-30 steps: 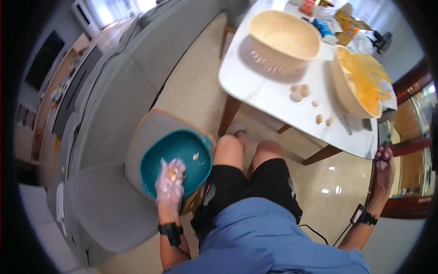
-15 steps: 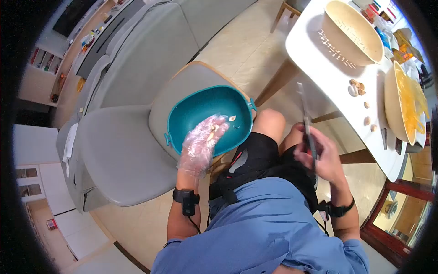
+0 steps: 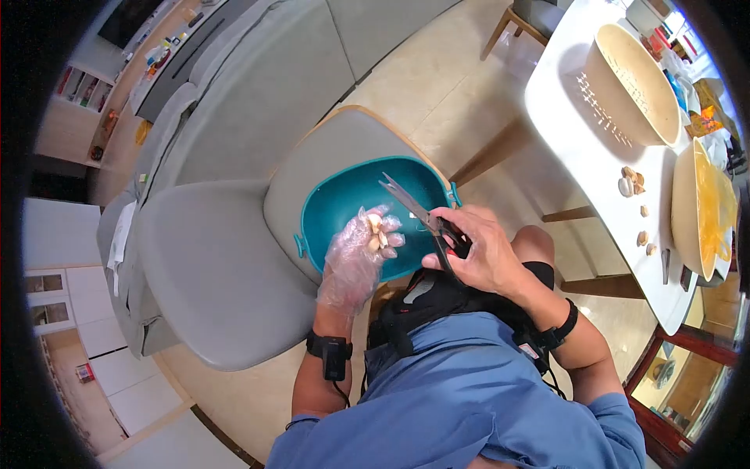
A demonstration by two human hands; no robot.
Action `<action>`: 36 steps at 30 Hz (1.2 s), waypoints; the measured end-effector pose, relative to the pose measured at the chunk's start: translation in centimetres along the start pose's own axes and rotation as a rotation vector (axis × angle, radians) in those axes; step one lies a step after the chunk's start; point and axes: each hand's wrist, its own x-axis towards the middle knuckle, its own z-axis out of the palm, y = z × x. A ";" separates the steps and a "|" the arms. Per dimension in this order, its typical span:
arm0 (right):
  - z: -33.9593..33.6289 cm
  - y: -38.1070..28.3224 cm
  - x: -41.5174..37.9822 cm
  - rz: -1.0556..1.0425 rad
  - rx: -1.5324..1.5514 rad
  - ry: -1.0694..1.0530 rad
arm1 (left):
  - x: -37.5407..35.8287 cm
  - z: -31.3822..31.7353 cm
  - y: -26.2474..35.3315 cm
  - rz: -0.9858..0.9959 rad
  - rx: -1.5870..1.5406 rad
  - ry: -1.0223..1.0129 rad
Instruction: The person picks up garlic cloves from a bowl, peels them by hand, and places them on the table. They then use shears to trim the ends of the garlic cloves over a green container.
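Observation:
My left hand (image 3: 355,254), in a clear plastic glove, is cupped palm up over the near left part of a teal basin (image 3: 332,187). Several pale garlic cloves (image 3: 376,234) rest in its palm, against the curled fingers. My right hand (image 3: 484,254), bare, grips a pair of scissors (image 3: 418,209) by its black handles. The blades stand slightly apart and point up and left across the basin, close to the gloved fingers but not touching them. A small white piece lies in the basin near the blades, partly hidden.
The basin sits on a grey chair (image 3: 211,258) in front of me. On the white table (image 3: 574,144) at right are a beige perforated basket (image 3: 637,86), garlic pieces (image 3: 631,181), a beige bowl with yellow plastic (image 3: 691,215) and a knife (image 3: 665,266). A grey sofa (image 3: 258,102) stands behind.
My right hand has brought the scissors from above my knee leftward over the basin, and the blades now show apart. The cupped left hand still holds the cloves. The view has shifted slightly.

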 end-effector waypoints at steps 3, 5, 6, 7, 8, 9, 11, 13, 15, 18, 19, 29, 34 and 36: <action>1.1 -0.5 0.9 0.158 0.110 0.021 | 0.3 -0.9 -0.7 0.000 -0.059 -0.076; 2.3 -0.5 1.4 0.168 0.139 0.078 | 0.7 -1.2 -1.3 0.074 0.015 -0.059; 2.8 -0.6 1.8 0.168 0.164 0.136 | 0.7 -1.2 -1.3 0.077 0.011 -0.057; 3.0 -1.0 2.1 0.172 0.183 0.143 | 0.7 -1.2 -1.3 0.082 0.017 -0.044; 3.5 -1.2 2.5 0.167 0.182 0.136 | 0.6 -1.2 -1.3 0.086 0.022 -0.031; 4.2 -1.0 2.8 0.216 0.291 0.117 | 0.6 -1.2 -1.4 0.089 0.017 -0.026; 6.2 0.8 3.0 0.213 0.430 0.058 | 0.6 -0.9 -1.6 0.095 0.144 0.051; 7.2 1.1 3.5 0.143 0.382 0.093 | 0.2 -0.4 -2.5 0.208 0.174 0.029; 7.6 0.8 4.1 0.049 0.321 0.115 | 0.2 -0.6 -3.1 0.228 0.028 0.011; 7.9 1.5 4.0 0.047 0.351 0.103 | 0.0 -1.2 -3.4 0.190 -0.014 0.009; 7.8 1.9 3.9 0.072 0.349 0.076 | 0.1 -1.6 -3.5 0.164 -0.011 -0.001; 5.3 1.2 4.1 0.365 0.624 -0.121 | -0.6 0.3 -2.8 0.023 0.030 -0.059; 0.4 0.7 2.3 0.111 0.025 -0.192 | -0.9 0.4 -2.5 0.012 -0.329 0.042; -0.7 1.6 1.0 0.039 0.040 -0.160 | -0.8 -1.5 -3.5 0.091 -0.305 -0.077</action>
